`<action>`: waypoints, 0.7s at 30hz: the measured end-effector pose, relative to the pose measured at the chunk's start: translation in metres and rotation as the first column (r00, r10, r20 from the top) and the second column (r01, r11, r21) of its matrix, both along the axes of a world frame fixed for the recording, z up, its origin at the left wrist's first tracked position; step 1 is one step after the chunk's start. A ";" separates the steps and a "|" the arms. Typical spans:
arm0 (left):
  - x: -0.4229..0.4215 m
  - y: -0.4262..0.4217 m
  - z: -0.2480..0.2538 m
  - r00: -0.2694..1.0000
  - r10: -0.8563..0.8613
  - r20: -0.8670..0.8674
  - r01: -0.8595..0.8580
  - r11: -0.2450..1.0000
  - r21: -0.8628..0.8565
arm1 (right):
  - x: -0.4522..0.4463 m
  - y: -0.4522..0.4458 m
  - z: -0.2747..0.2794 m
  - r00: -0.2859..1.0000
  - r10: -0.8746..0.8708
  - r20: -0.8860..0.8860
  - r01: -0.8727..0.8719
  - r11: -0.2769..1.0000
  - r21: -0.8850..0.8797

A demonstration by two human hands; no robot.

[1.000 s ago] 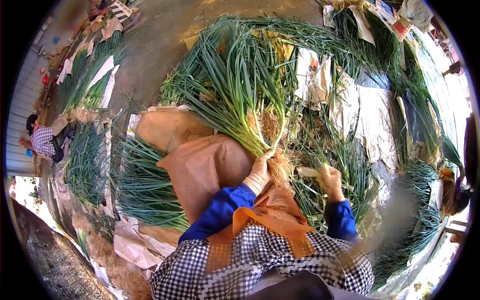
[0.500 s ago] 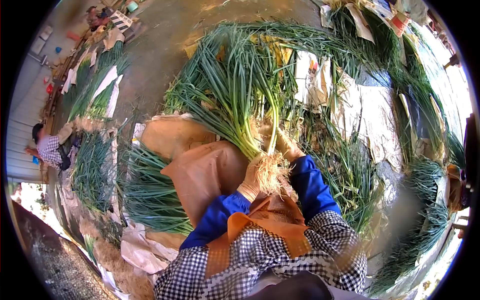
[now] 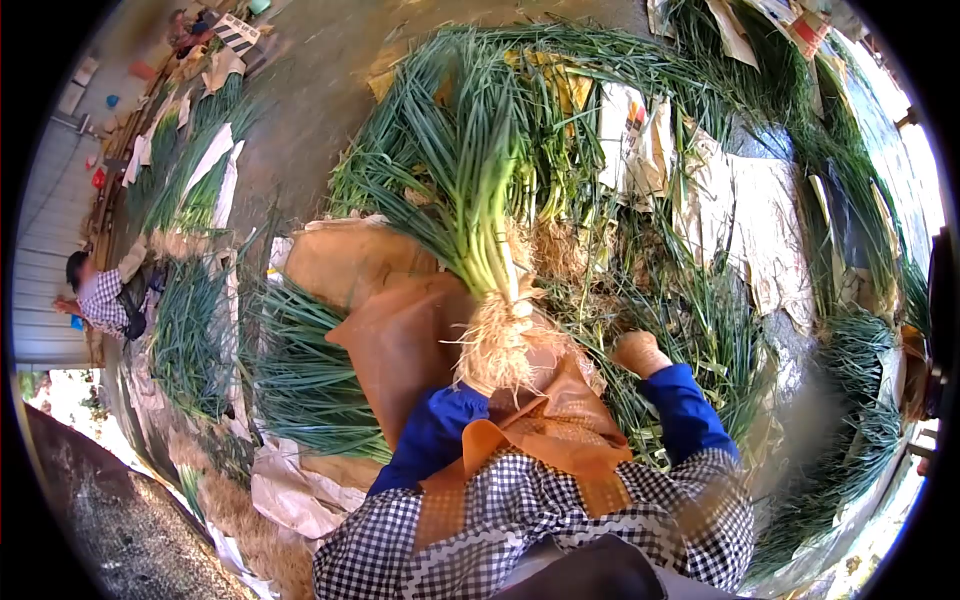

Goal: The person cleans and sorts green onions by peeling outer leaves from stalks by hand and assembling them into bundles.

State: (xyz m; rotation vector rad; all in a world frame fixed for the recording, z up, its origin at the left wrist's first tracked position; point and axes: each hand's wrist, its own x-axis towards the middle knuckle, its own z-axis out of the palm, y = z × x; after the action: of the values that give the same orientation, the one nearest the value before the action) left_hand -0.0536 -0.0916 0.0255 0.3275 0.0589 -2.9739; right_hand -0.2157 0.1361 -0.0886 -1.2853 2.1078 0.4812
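Observation:
A bunch of green onions (image 3: 485, 240) lies across the orange apron (image 3: 430, 320), its white roots towards me and its long green leaves pointing away. My left hand (image 3: 476, 376) is closed around the root end, mostly hidden behind the hanging roots. Off to the right, my right hand (image 3: 640, 353) is lowered over loose leaf scraps (image 3: 690, 330), its fingers curled in. Whatever those fingers hold, if anything, cannot be made out. Beyond the bunch lies a pile of more green onions (image 3: 560, 180) with roots showing.
To the left, a laid-out row of green onions (image 3: 310, 370) rests beside brown sheeting (image 3: 350, 260). Flattened sacks (image 3: 750, 230) cover ground at the right, with more green onions (image 3: 850, 420) farther right. Another person (image 3: 100, 295) crouches at the far left.
My right hand has left the bunch and moved right and down over the leaf scraps. The bunch stays in my left hand, its roots shifted slightly left.

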 end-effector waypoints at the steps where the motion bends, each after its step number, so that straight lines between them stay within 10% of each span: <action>1: 0.003 -0.004 0.010 0.999 0.008 -0.048 -0.008 1.000 -0.013 | -0.008 0.018 0.008 0.994 0.100 0.032 -0.101 0.995 0.026; 3: 0.005 -0.013 0.050 0.989 0.042 -0.140 -0.054 0.995 -0.085 | -0.044 -0.026 -0.006 0.981 0.191 0.020 -0.188 0.976 -0.106; 6: 0.002 -0.022 0.074 0.985 0.099 -0.139 -0.130 0.963 -0.237 | -0.073 -0.126 0.054 0.806 -0.502 0.313 0.578 0.553 -0.600; 9: 0.012 -0.055 -0.029 0.992 -0.027 0.126 0.055 0.974 -0.221 | -0.100 -0.209 0.046 0.679 -0.672 0.296 0.673 0.408 -0.617; 12: 0.001 -0.039 0.007 0.978 0.100 0.185 -0.048 0.963 -0.266 | -0.123 -0.248 0.031 0.720 -0.685 0.113 0.631 0.578 -0.518; 15: 0.002 -0.033 0.012 0.963 0.113 0.243 -0.064 0.978 -0.200 | -0.144 -0.224 0.053 0.747 -0.546 0.380 0.587 0.272 -0.762; 17: -0.008 -0.032 0.014 0.942 0.117 0.316 -0.064 0.983 -0.171 | -0.134 -0.178 0.084 0.461 -0.097 0.882 0.883 0.151 -0.445; 21: -0.019 -0.017 -0.035 0.990 -0.088 0.110 0.099 0.989 -0.107 | -0.073 -0.121 0.116 0.317 -0.074 0.946 0.931 0.217 -0.295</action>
State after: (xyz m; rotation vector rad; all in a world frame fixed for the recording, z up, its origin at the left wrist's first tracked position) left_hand -0.0727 -0.1089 -0.0098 0.4837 -0.1389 -3.0304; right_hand -0.2882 0.0154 0.0277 -0.6002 1.6829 -1.5461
